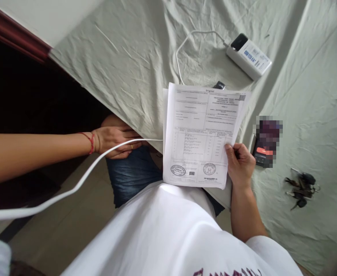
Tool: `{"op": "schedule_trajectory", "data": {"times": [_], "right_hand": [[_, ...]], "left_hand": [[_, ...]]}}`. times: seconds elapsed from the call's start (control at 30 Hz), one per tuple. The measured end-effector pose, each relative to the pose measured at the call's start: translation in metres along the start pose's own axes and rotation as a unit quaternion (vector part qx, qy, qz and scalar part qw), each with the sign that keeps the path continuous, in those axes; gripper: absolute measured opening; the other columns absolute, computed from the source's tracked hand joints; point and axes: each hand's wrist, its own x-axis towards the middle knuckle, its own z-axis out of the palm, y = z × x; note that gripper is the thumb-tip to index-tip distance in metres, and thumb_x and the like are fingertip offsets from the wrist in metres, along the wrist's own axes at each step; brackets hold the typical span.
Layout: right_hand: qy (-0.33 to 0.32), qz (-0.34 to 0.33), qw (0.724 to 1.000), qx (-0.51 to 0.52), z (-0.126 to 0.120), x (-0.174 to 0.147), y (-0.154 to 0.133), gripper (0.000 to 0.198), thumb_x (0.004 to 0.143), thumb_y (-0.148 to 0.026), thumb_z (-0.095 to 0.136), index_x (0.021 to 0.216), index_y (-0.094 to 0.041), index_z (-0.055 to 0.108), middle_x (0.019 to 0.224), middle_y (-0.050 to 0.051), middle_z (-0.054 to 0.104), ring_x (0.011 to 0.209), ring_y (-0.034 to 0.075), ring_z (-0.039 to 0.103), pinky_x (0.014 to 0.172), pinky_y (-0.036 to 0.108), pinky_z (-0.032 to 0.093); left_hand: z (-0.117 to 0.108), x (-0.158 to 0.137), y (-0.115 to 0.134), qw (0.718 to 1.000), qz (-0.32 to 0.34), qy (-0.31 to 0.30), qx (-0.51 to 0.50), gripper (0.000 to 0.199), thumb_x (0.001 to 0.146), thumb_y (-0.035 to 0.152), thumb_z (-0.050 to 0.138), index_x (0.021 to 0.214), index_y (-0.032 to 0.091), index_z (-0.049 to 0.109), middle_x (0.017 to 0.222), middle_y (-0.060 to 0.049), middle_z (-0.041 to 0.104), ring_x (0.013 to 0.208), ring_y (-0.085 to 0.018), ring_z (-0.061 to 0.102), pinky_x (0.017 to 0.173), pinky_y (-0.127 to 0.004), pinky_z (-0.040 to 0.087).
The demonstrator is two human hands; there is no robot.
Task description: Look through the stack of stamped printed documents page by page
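A small stack of printed papers (200, 134), with a form and two round ink stamps on the top sheet, is held over the edge of the cloth-covered table. My right hand (241, 163) pinches its lower right edge, thumb on top and the other fingers mostly hidden beneath. Beside the table edge, my left hand (116, 142) lies flat on my leg with its fingers stretched out and nothing in it. A red string circles that wrist, and a ring sits on one finger.
A white power bank (249, 56) with a plugged-in cable lies at the back. Right of the papers are a partly blurred phone (264, 143) and a bunch of keys (302, 188). A white cable (79, 184) crosses from the left. Behind the papers a small dark object (220, 85) peeks out.
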Motion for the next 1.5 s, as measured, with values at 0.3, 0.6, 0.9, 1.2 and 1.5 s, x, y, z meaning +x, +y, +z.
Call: {"op": "schedule_trajectory", "data": {"times": [0.3, 0.6, 0.9, 1.2, 1.5], "right_hand": [[0.043, -0.051, 0.997, -0.044, -0.001, -0.002, 0.006, 0.029, 0.094, -0.046, 0.063, 0.092, -0.018, 0.070, 0.072, -0.001, 0.058, 0.063, 0.009, 0.048, 0.059, 0.024, 0.041], [0.077, -0.089, 0.991, -0.066, -0.001, -0.002, 0.003, 0.025, 0.095, -0.042, 0.063, 0.090, -0.019, 0.071, 0.072, -0.001, 0.059, 0.062, 0.009, 0.049, 0.059, 0.025, 0.042], [0.119, -0.135, 0.975, -0.130, -0.005, -0.001, -0.004, 0.023, 0.096, -0.039, 0.061, 0.087, -0.019, 0.069, 0.073, 0.000, 0.061, 0.060, 0.010, 0.050, 0.059, 0.025, 0.044], [0.225, -0.070, 0.972, -0.002, -0.015, 0.000, -0.003, 0.025, 0.095, -0.041, 0.064, 0.097, -0.017, 0.069, 0.078, 0.001, 0.060, 0.069, 0.012, 0.053, 0.066, 0.028, 0.043], [0.321, -0.081, 0.939, 0.096, -0.024, 0.008, -0.011, 0.020, 0.092, -0.034, 0.066, 0.079, -0.021, 0.057, 0.071, -0.002, 0.039, 0.068, 0.013, 0.042, 0.069, 0.031, 0.040]], "left_hand": [[0.002, -0.003, -0.001, 0.998, -0.014, -0.059, -0.026, 0.047, 0.092, 0.024, 0.052, 0.136, 0.011, 0.065, 0.141, -0.018, 0.063, 0.130, -0.031, 0.057, 0.119, -0.050, 0.039], [0.003, -0.005, 0.000, 0.998, -0.014, -0.053, -0.023, 0.045, 0.094, 0.023, 0.050, 0.134, 0.009, 0.065, 0.141, -0.017, 0.063, 0.132, -0.030, 0.055, 0.120, -0.049, 0.037], [-0.003, 0.002, 0.002, 1.000, -0.005, -0.015, -0.005, 0.043, 0.090, 0.022, 0.054, 0.128, 0.010, 0.069, 0.134, -0.018, 0.067, 0.126, -0.030, 0.059, 0.116, -0.047, 0.043], [-0.002, 0.001, 0.000, 1.000, -0.007, -0.010, 0.004, 0.048, 0.089, 0.025, 0.054, 0.132, 0.009, 0.067, 0.140, -0.020, 0.063, 0.136, -0.031, 0.053, 0.120, -0.050, 0.039], [-0.001, -0.001, 0.001, 0.999, -0.032, -0.038, -0.022, 0.055, 0.090, 0.027, 0.057, 0.142, 0.011, 0.058, 0.146, -0.018, 0.060, 0.139, -0.031, 0.050, 0.121, -0.049, 0.036]]}}
